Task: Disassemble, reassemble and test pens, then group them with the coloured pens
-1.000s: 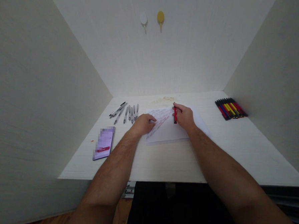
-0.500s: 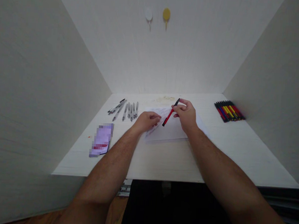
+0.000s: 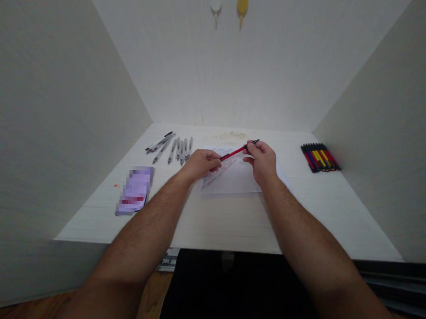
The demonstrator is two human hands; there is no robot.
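Note:
A red pen (image 3: 234, 153) with black ends stretches between my two hands above the paper, sloping up to the right. My left hand (image 3: 203, 163) pinches its lower black end between thumb and fingers. My right hand (image 3: 262, 158) grips the upper black end, whose tip sticks out past the fingers. Beneath them lies white paper (image 3: 240, 182), its left part covered with coloured scribbles and partly hidden by my left hand.
Several clear pens (image 3: 180, 150) lie at the left back of the desk (image 3: 227, 222). A phone with a blurred screen (image 3: 136, 186) is nearer on the left. Red, blue and yellow pens (image 3: 320, 158) form a row at the right. Two hooks, one yellow (image 3: 242, 5), hang on the back wall.
The red pen has tilted from steep to nearly level. My left hand, apart from it before, has taken hold of its lower end. The view has shifted slightly.

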